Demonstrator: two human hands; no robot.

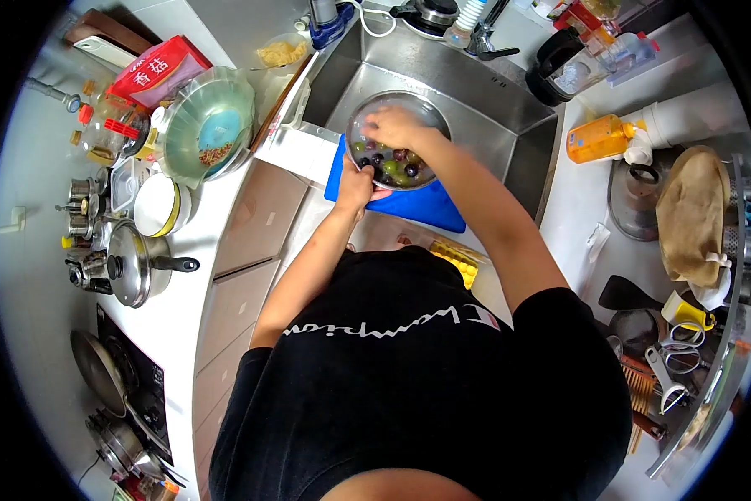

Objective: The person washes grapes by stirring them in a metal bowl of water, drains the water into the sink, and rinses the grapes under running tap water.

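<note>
A round metal bowl (439,114) of grapes stands at the sink's near edge. Green, dark purple and reddish grapes (390,168) sit in what looks like water. My left hand (357,189) is closed around the bowl's near-left rim. Inside the bowl's far-left part is my right hand (395,127), above the grapes, its fingers stretched to the left and slightly apart, with no grape visible in them. Beneath the bowl's near side, a blue cloth or mat (434,210) hangs over the front edge.
The steel sink (474,100) surrounds the bowl, with a faucet (482,43) behind. A green translucent bowl (179,125) and a lidded pot (131,263) stand on the left counter. To the right are an orange bottle (594,140), a black kettle (553,63) and scissors (683,346).
</note>
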